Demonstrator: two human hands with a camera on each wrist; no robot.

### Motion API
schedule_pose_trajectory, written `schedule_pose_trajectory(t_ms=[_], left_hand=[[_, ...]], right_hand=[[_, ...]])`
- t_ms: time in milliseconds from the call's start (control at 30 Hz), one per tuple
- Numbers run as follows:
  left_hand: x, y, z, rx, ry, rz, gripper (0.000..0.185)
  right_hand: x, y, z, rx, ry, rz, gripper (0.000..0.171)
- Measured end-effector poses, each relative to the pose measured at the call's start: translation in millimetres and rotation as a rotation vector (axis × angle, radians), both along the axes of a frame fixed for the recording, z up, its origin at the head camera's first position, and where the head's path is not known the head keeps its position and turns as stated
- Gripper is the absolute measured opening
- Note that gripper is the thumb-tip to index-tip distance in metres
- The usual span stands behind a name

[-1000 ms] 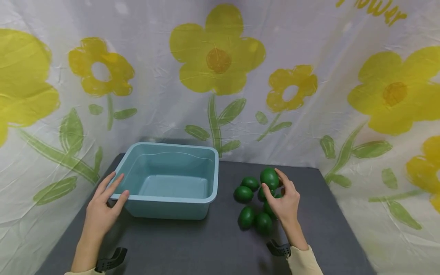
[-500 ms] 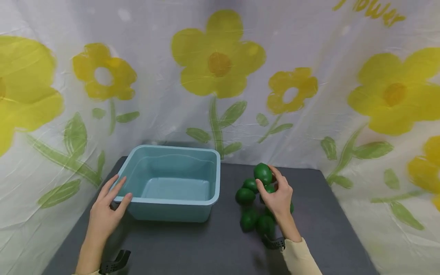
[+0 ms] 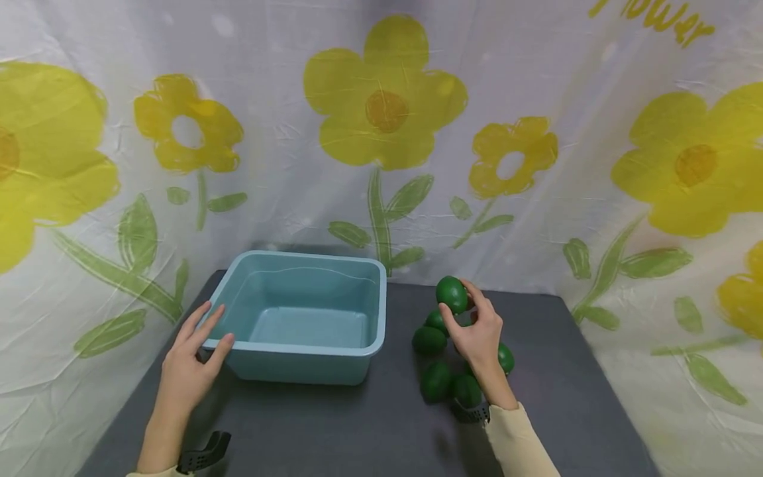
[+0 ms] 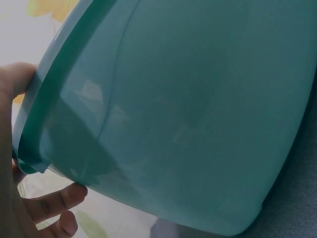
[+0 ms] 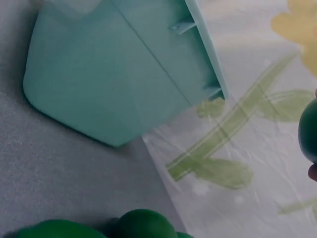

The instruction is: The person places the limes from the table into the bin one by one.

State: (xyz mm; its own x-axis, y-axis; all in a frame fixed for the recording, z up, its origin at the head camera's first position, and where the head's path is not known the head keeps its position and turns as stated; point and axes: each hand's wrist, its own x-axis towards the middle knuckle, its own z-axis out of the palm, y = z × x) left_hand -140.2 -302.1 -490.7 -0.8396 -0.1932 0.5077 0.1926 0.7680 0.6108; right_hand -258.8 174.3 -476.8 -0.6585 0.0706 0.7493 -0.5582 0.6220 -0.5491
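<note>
A light blue plastic tub stands empty on the dark grey table. My left hand rests on its near left corner, thumb over the rim, fingers below it. My right hand pinches a green egg-shaped fruit, lifted above a cluster of several like fruits lying right of the tub. In the right wrist view the held fruit shows at the right edge and two others lie below.
A white cloth backdrop printed with yellow flowers hangs behind and around the table. The table's far edge meets the cloth just beyond the tub. Bare table surface lies in front of the tub and fruits.
My right hand has raised the green fruit and carried it a little left, toward the tub. The left hand stays on the tub's corner.
</note>
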Motion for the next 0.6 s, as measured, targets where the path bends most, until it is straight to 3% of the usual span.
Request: schedule_pose_trajectory(t_ms=[300, 600], left_hand=[[-1.9, 0, 1.3, 0.000, -0.008, 0.000, 0.060], [-1.7, -2, -3.6, 0.025, 0.005, -0.003, 0.060]], right_hand=[[-9.1, -15, 1.0, -0.003, -0.044, 0.029, 0.056], [-19.2, -52, 10.6, 0.037, -0.070, 0.105, 0.058]])
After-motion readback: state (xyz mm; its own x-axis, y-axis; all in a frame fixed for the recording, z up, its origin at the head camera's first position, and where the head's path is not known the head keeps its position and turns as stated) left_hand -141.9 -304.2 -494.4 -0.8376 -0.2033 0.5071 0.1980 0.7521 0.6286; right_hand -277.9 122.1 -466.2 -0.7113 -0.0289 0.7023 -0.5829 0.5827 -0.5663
